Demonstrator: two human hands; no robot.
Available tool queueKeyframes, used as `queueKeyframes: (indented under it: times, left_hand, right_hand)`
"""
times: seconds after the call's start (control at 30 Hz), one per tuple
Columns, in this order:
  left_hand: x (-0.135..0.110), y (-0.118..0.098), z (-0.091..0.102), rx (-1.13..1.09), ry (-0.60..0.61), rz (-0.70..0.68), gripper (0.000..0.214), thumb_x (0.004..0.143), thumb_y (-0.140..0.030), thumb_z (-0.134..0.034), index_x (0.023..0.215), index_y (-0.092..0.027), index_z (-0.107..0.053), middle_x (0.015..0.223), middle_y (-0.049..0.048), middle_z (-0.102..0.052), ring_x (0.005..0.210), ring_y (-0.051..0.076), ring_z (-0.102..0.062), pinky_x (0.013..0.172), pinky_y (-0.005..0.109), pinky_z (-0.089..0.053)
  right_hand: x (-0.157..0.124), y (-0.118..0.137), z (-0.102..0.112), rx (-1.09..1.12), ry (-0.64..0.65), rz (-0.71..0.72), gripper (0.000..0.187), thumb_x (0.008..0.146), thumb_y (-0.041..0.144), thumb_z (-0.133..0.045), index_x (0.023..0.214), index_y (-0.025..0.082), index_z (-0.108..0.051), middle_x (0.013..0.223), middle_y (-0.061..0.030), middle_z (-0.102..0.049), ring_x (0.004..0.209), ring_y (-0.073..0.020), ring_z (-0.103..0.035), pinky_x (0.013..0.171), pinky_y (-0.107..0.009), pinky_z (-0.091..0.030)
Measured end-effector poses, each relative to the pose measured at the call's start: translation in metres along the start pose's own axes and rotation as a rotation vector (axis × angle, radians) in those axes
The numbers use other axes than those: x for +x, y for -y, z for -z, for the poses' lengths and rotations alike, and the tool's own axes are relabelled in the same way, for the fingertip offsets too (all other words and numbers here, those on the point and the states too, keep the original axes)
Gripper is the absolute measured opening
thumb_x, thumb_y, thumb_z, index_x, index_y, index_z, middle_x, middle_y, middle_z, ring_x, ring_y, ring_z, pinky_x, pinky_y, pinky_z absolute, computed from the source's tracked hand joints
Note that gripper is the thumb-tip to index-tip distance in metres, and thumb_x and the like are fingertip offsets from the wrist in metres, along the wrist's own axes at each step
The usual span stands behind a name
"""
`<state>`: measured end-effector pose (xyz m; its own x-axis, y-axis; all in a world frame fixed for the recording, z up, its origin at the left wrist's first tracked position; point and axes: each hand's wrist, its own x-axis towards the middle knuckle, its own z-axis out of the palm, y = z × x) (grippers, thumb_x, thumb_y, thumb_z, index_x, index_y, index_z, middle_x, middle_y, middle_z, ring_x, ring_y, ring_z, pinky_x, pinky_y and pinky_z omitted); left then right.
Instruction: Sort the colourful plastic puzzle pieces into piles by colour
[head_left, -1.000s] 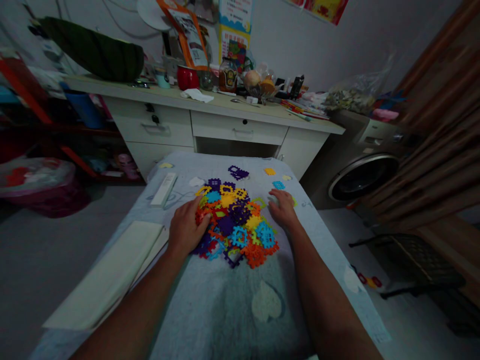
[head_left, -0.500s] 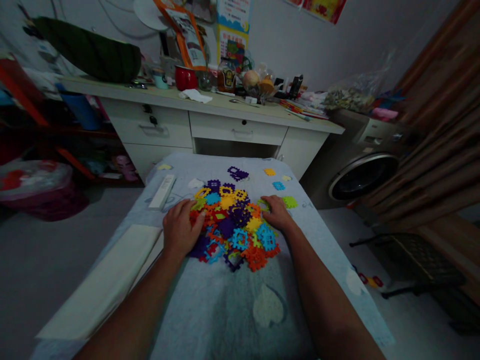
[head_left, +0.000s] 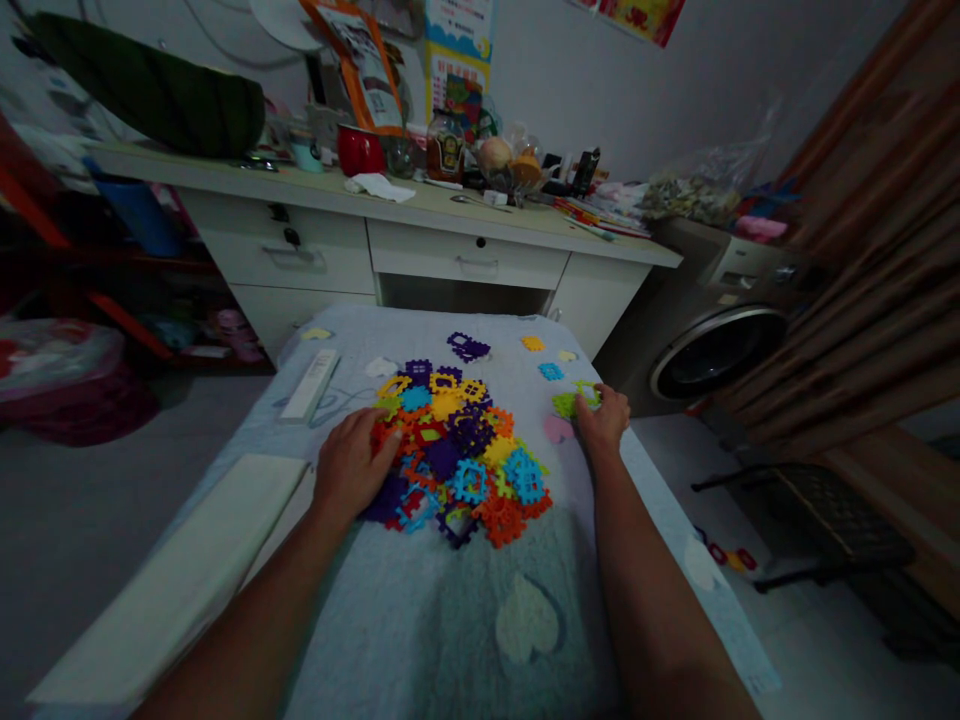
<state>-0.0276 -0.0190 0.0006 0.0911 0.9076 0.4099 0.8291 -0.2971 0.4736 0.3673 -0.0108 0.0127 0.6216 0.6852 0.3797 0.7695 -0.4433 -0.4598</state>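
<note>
A heap of colourful interlocking plastic building pieces (head_left: 442,458) lies on the cloth-covered table (head_left: 420,620). At the heap's left edge rests my left hand (head_left: 352,460), its thumb apart from the fingers; it touches the pieces and I see nothing held. To the right of the heap, my right hand (head_left: 604,420) pinches a light green window-shaped piece (head_left: 586,390). Another green piece (head_left: 564,404) lies just beside it. Farther back are single blue (head_left: 550,371) and orange (head_left: 532,343) pieces, and a small group of purple pieces (head_left: 468,347).
A white box (head_left: 309,388) and a long pale folded sheet (head_left: 187,570) lie along the table's left side. Behind stands a cluttered white cabinet (head_left: 300,240). A washing machine (head_left: 720,310) is at the right, with a black stool (head_left: 817,510) nearer.
My right hand has moved right, away from the heap, carrying a green piece to the other green one. My left hand stays by the heap. The view has shifted slightly.
</note>
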Motion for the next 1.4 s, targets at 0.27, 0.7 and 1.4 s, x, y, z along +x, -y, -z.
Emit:
queueKeyframes:
  times: [0.27, 0.7, 1.4]
  left_hand:
    - [0.000, 0.007, -0.004, -0.063, -0.001, 0.019, 0.042, 0.091, -0.048, -0.041, 0.115, -0.018, -0.059, 0.120, 0.0109, -0.062, 0.113, 0.028, -0.057, 0.100, 0.042, -0.044]
    - [0.002, 0.008, -0.002, -0.172, -0.023, 0.057, 0.040, 0.089, -0.048, -0.045, 0.110, -0.018, -0.061, 0.115, 0.0109, -0.063, 0.114, 0.029, -0.056, 0.103, 0.044, -0.043]
    - [0.000, 0.006, -0.004, -0.033, 0.042, 0.050, 0.041, 0.087, -0.045, -0.050, 0.119, -0.020, -0.058, 0.128, 0.0104, -0.058, 0.119, 0.029, -0.054, 0.102, 0.045, -0.044]
  right_hand:
    - [-0.002, -0.001, -0.002, -0.033, 0.094, -0.066, 0.048, 0.082, 0.045, -0.055, 0.121, 0.017, -0.065, 0.117, -0.0181, -0.060, 0.114, -0.0370, -0.052, 0.094, -0.053, -0.039]
    - [-0.007, 0.008, -0.003, 0.135, -0.065, 0.140, 0.039, 0.080, 0.034, -0.053, 0.112, 0.016, -0.067, 0.118, -0.0157, -0.060, 0.115, -0.0332, -0.049, 0.101, -0.051, -0.034]
    - [-0.049, 0.064, -0.025, 0.878, 0.699, 0.254, 0.032, 0.070, 0.033, -0.064, 0.099, 0.020, -0.063, 0.071, 0.0032, -0.056, 0.061, -0.0121, -0.050, 0.058, -0.025, -0.041]
